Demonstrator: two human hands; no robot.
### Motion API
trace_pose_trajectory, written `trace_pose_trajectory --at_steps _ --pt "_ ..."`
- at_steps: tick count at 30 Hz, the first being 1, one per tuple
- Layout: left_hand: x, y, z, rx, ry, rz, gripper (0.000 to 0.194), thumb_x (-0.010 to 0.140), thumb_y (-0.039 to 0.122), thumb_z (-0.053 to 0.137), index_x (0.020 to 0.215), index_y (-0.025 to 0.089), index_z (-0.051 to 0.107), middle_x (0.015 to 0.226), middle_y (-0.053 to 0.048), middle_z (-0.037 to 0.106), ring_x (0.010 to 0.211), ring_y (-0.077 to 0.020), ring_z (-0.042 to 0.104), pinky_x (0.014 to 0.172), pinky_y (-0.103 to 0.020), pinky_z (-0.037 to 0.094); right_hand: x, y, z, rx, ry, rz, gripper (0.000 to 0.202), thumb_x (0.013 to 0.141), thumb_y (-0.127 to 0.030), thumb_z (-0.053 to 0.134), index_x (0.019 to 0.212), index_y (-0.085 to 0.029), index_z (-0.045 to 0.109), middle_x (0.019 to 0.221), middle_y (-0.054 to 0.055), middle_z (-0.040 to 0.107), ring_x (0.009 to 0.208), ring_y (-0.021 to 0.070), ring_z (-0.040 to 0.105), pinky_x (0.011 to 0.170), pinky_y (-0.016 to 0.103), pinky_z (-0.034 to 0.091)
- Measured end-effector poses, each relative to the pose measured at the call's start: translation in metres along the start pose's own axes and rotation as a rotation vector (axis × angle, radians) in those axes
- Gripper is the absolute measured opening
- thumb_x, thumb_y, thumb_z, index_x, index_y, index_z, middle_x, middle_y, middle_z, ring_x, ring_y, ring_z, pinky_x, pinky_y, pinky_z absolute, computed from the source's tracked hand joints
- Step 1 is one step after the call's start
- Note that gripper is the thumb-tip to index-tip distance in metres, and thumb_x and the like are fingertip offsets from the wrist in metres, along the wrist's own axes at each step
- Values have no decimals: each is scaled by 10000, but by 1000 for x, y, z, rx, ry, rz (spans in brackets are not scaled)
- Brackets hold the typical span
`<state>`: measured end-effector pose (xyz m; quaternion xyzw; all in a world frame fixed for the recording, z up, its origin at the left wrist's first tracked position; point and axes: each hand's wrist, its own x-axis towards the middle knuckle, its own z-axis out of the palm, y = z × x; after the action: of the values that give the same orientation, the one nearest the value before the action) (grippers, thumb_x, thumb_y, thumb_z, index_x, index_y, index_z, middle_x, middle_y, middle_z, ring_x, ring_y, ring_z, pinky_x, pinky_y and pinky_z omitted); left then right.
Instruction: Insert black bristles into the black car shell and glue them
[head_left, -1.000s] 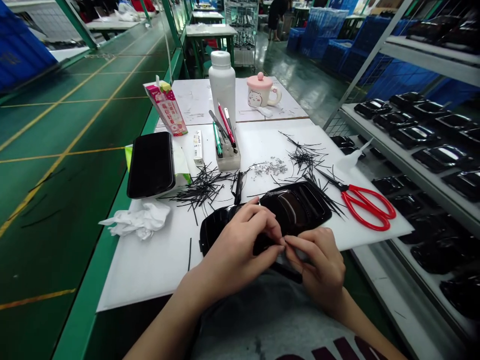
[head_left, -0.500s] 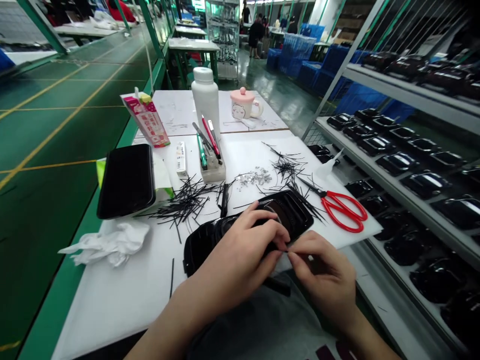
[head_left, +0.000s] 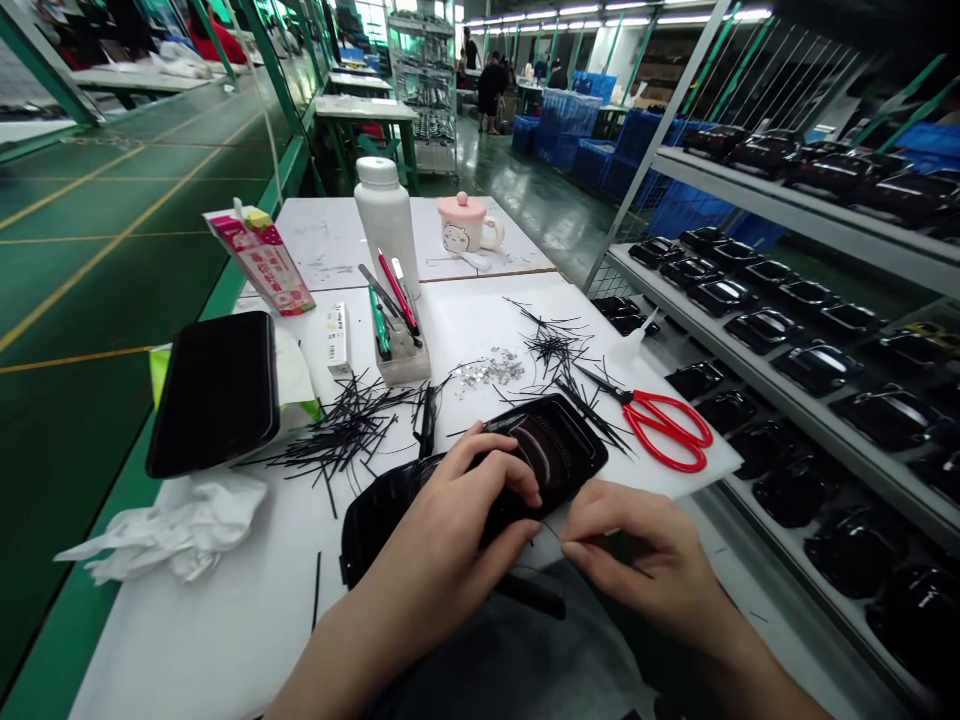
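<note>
My left hand (head_left: 450, 530) rests over a glossy black model car body (head_left: 566, 450), its fingers curled on the near edge and hiding the middle. To the right, my right hand (head_left: 637, 545) pinches a thin dark strand (head_left: 550, 531) between thumb and forefinger. This strand spans the small gap toward the left fingertips. Below the hands, near my lap, a narrow black piece (head_left: 532, 594) sticks out. Loose black strips (head_left: 349, 425) lie in a heap beyond the car body, with a second heap of strips (head_left: 556, 345) farther right.
Red-handled scissors (head_left: 667, 430) lie at the right. Small clear bits (head_left: 491, 370), a tool holder (head_left: 403, 365), a white bottle (head_left: 386, 220) and a lidded mug (head_left: 463, 225) stand beyond. Leftward are a black tray-like object (head_left: 217, 390) and crumpled tissue (head_left: 187, 525). A rack (head_left: 795, 215) of car bodies flanks the table.
The fingertips of both hands, close together before, have drawn apart, and a thin strand now shows between them. The camera view has shifted slightly, so the table sits farther left.
</note>
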<state>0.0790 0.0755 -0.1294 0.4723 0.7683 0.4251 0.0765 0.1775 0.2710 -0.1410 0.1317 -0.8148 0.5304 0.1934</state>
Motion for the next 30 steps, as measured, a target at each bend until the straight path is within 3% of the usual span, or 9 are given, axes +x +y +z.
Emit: trace_pose_trajectory --at_steps 5,10,13,18,26,28,30 --pt "-1 -3 4 -11 -36 36 174 955 107 546 1036 261 535 997 24 705 1317 -181 543 1314 -530 253 -7 -5 9 -31 49 -8 107 903 -109 668 878 -213 672 747 -1 646 627 120 615 543 211 502" --pt "4 -1 4 19 -34 42 146 962 102 532 1006 240 514 975 17 697 1240 -190 570 1294 -580 280 -10 -6 11 -249 74 -42 143 918 -137 680 1035 -219 664 854 13 642 554 87 539 489 198 488" --pt "6 2 5 67 8 56 136 951 100 548 978 223 495 960 -2 669 1178 -197 592 1285 -586 300 -9 -6 13 -384 55 -86 196 948 -133 667 1131 -203 673 886 48 674 620 105 608 518 198 516" --pt "6 5 9 108 49 94 179 932 72 557 981 221 470 921 10 668 1157 -192 600 1302 -551 287 -14 -12 18 -531 80 -151 214 950 -22 609 1088 -174 670 872 71 714 733 149 698 634 242 569" --pt "5 4 11 116 43 100 189 934 82 574 1013 221 473 928 28 672 1207 -183 571 1321 -506 225 -19 -15 15 -566 62 -136 212 950 0 585 1072 -157 656 896 64 734 789 156 713 716 262 567" --pt "5 4 10 122 42 99 204 926 66 563 1037 218 483 989 9 663 1228 -200 549 1305 -521 242 -20 -16 14 -544 69 -109 192 956 -15 590 1054 -167 656 876 46 733 772 141 715 720 242 564" --pt "5 6 8 146 47 92 211 924 51 538 1061 207 498 1069 -32 637 1208 -229 532 1237 -524 343 -21 -17 14 -499 73 -68 165 962 -38 599 1019 -182 655 849 22 733 738 124 716 701 212 557"
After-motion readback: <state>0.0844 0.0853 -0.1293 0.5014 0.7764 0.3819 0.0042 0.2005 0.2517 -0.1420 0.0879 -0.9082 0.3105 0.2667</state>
